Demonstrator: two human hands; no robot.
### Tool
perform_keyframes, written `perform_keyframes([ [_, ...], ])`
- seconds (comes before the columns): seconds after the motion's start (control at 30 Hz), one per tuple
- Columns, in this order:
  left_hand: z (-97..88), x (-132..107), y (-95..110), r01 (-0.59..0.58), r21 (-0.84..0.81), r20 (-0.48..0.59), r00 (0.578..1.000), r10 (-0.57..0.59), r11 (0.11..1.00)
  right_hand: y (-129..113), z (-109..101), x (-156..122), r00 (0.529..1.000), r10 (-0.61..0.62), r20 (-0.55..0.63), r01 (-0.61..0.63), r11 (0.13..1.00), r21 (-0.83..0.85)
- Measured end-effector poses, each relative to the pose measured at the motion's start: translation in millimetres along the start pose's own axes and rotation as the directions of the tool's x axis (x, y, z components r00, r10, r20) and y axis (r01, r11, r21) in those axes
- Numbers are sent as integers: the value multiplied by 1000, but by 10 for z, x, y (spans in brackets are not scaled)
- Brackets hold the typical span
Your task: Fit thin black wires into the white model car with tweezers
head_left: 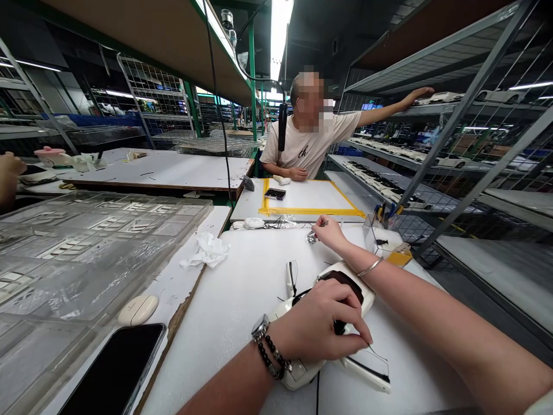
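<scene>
A white model car (298, 374) with dark windows lies on the white foam-covered bench, its two doors spread open. My left hand (324, 323) reaches over the car and hides much of it. Its thumb and forefinger are closed at the thin window frame of the near open door (367, 372). Farther forward, my right hand (330, 231) is closed on what look like metal tweezers (323, 224). Their tips point down at a small shiny clear plastic piece (310, 237) on the bench.
A compartment tray (108, 253) of white parts, a crumpled tissue (207, 251), an earbud case (138, 310) and a phone (114, 369) lie left. Across the bench sits a co-worker (306, 138), one arm on the rack (432, 167) of model cars. A tool holder (382, 230) stands right.
</scene>
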State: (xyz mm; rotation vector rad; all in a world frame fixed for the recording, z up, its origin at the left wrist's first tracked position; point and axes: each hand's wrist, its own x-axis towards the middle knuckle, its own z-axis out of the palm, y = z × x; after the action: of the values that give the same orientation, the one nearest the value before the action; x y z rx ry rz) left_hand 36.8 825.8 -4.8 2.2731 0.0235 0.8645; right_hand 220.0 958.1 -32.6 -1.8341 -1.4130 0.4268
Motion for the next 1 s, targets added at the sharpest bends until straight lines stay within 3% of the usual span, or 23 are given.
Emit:
perform_keyframes([
  [1.0, 13, 1, 2, 17, 29, 36, 999, -18, 999, -11, 9, -4, 999, 32, -18, -32, 999, 31],
])
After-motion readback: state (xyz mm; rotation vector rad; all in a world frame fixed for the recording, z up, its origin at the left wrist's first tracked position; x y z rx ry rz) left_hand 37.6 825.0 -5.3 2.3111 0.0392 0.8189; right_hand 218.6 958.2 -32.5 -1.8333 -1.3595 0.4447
